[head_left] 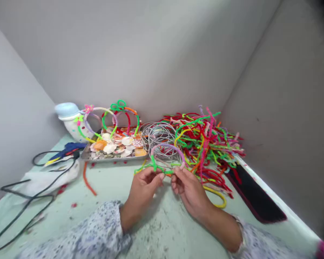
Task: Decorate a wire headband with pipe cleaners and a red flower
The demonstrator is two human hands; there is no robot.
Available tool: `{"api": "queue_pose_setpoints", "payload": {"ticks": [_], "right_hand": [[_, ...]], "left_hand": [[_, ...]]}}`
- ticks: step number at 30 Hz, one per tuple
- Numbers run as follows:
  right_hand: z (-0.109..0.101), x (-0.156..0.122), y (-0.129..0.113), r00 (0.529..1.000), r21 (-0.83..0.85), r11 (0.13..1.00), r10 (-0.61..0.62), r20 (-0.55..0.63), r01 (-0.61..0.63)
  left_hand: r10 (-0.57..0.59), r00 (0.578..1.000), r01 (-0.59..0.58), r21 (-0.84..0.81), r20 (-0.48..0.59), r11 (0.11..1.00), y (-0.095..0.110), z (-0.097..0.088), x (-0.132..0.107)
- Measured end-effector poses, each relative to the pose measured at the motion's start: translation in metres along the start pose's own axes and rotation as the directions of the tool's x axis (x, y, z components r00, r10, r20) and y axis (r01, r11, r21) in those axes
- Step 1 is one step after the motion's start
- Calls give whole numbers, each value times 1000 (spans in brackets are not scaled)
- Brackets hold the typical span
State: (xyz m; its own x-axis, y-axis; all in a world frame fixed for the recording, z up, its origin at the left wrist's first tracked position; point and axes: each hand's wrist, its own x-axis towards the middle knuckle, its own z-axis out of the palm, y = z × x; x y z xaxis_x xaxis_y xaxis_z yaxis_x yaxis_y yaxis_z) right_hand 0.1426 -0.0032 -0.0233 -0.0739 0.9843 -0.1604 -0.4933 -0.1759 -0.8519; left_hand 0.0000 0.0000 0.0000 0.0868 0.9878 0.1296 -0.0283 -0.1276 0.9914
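Observation:
My left hand (144, 185) and my right hand (187, 189) meet above the pale green table (110, 190). Both pinch a green pipe cleaner (153, 166) that is wound around a headband wrapped in lilac pipe cleaner (169, 146). The left fingers are closed on the green strand near its middle. The right fingers are closed on the strand's right end beside the headband's lower tip. Both sleeves are white with a small dark print.
A heap of coloured pipe cleaners (202, 144) lies right of the hands. Bare metal headbands (159, 135) stand behind them. A metal tray of seashells (116, 145) holds finished headbands (110, 117). A blue glue gun (66, 149) with black cord (29, 201) lies left. A black strip (255, 196) lies right.

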Motion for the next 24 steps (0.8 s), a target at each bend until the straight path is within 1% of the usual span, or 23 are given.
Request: {"api": "queue_pose_setpoints", "payload": {"ticks": [5, 8, 10, 12, 15, 19, 24], "right_hand": [[1, 1, -1, 1000, 10, 1000, 10, -8, -10], [1, 1, -2, 1000, 11, 1000, 15, -15, -15], [1, 0, -3, 1000, 14, 1000, 17, -13, -17], [1, 0, -3, 1000, 19, 1000, 16, -10, -16], [2, 0, -2, 1000, 26, 1000, 6, -21, -5], [2, 0, -3, 999, 59, 998, -20, -43, 22], [3, -1, -5, 999, 115, 993, -26, -40, 30]], "left_hand": [[40, 999, -41, 73, 17, 997, -3, -2, -1], [115, 993, -119, 169, 34, 978, -3, -4, -2], [192, 980, -201, 264, 61, 943, -2, -6, -2], [263, 961, -276, 362, 86, 890, -1, -8, -3], [312, 946, -318, 456, 91, 831, -1, -10, -3], [311, 944, -326, 457, 110, 827, -3, -9, -4], [360, 922, -385, 429, 142, 817, -5, -9, -5]]}}
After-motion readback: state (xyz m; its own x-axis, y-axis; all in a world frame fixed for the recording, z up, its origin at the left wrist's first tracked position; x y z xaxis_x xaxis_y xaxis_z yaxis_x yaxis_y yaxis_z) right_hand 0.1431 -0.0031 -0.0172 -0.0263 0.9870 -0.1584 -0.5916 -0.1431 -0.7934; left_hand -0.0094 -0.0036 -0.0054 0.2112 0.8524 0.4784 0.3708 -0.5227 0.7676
